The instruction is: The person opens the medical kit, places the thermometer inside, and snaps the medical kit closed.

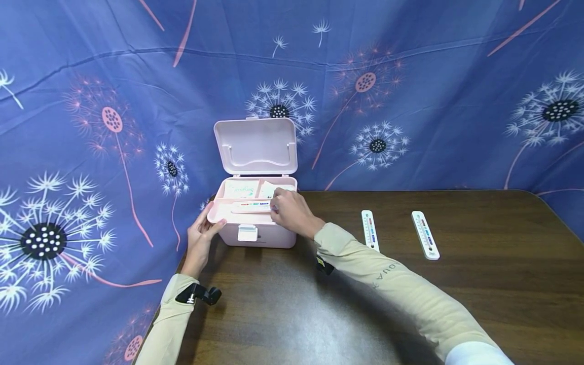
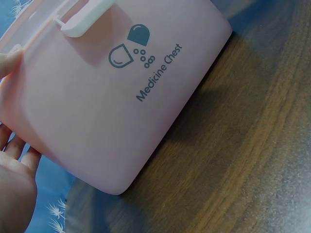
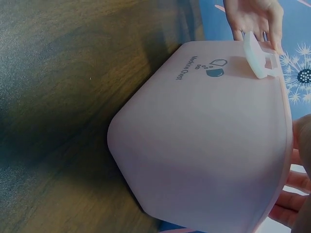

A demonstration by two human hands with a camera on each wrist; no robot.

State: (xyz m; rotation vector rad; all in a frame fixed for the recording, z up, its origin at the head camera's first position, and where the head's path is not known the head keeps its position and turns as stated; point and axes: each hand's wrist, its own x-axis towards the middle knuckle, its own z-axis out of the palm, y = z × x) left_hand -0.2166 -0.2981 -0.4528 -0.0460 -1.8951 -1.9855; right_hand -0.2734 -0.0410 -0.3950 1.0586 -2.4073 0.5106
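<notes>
A pink medicine chest [image 1: 274, 236] stands on the table with its lid [image 1: 259, 147] raised. My left hand [image 1: 199, 240] grips the chest's left side, thumb over the rim and fingers along the outer wall. In the left wrist view, that hand [image 2: 17, 189] shows at the edge. My right hand [image 1: 292, 209] reaches over the right part of the upper tray, pinching the right end of a white strip thermometer [image 1: 251, 207] lying along the front compartment. The right wrist view catches the right fingers [image 3: 294, 194] by the rim, but not the thermometer.
Two more white thermometers, one nearer [image 1: 370, 229] and one farther right [image 1: 425, 235], lie on the brown table [image 1: 497, 253]. White packets [image 1: 241, 188] fill the tray's rear compartments. A blue dandelion-print cloth [image 1: 410, 61] hangs behind. The white latch [image 1: 248, 233] hangs down in front.
</notes>
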